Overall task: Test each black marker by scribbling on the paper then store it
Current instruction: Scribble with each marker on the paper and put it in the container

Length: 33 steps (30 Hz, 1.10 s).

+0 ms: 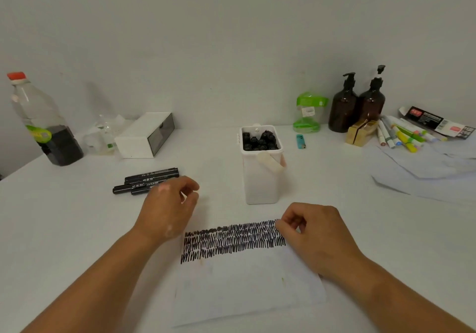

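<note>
Loose black markers (146, 180) laid just beyond left hand (168, 209), scribbled paper (244, 286) touched by right hand (313, 234), both hands loosely curled and empty, marker-filled white tub (260, 185) stood beyond, between them, lighter (300, 141) and pump bottles (343, 108) set further back.

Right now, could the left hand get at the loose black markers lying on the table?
Probably yes. The left hand hovers just beside the black markers, its fingers loosely curled and holding nothing, and nothing lies between them. The white tub stands well off to the right.
</note>
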Motion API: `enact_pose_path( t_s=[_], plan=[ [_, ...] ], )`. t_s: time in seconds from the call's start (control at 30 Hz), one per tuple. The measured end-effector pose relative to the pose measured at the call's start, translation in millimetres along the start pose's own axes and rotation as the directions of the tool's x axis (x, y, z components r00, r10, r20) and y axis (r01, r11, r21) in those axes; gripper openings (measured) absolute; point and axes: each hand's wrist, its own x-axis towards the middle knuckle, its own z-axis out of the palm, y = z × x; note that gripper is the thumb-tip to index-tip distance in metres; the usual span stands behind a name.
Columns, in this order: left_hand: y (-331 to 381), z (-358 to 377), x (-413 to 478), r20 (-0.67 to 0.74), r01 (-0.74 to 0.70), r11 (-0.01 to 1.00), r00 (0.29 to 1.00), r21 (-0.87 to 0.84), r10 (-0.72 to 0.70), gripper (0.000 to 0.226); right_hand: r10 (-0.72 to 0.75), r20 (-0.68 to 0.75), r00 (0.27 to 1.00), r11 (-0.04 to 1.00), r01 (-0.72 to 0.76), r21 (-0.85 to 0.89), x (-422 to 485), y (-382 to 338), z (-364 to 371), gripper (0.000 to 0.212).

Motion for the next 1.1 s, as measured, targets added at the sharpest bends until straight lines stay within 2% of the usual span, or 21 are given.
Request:
enact_pose_path(
  t_s=[0.1,0.23,0.47,0.6,0.77,0.93,1.1],
  plan=[
    [-34.0,-10.2,19.8,-0.012,0.052,0.973,0.999,0.224,-0.05,0.023,-0.002,-0.005,1.0,1.0,0.002,0.03,2.1,-1.0,-0.7,0.021],
    [-64.8,-20.8,32.9,0.075,0.149,0.87,0.975,0.47,-0.208,0.028,0.014,-0.004,1.0,0.998,-0.014,0.056,3.3,-2.9,-4.1,0.022],
    [-70.9,-21.9,35.1,0.124,0.108,0.788,0.966,0.606,-0.228,0.023,0.046,0.009,0.999,0.997,-0.046,0.057,1.7,-3.1,-10.8,0.021],
    [-69.3,-19.5,27.4,0.129,0.111,0.809,0.966,0.578,-0.224,0.019,0.056,0.019,0.998,0.996,-0.057,0.062,1.3,-3.7,-12.6,0.02],
    [-52.8,-19.9,11.6,0.149,0.086,0.907,0.976,0.413,-0.161,0.014,0.046,0.016,0.999,0.996,-0.047,0.071,-0.2,-4.4,-12.6,0.02],
    [-14.8,-19.5,-6.8,0.163,-0.055,0.967,0.987,0.25,0.014,0.016,0.041,0.011,0.999,0.996,-0.041,0.077,-1.3,-5.7,-12.3,0.02],
    [29.2,-17.4,-24.8,0.147,-0.197,0.975,0.972,0.1,0.181,0.016,0.031,0.014,0.999,0.99,-0.032,0.134,-2.0,-7.6,-13.3,0.012]
  ],
)
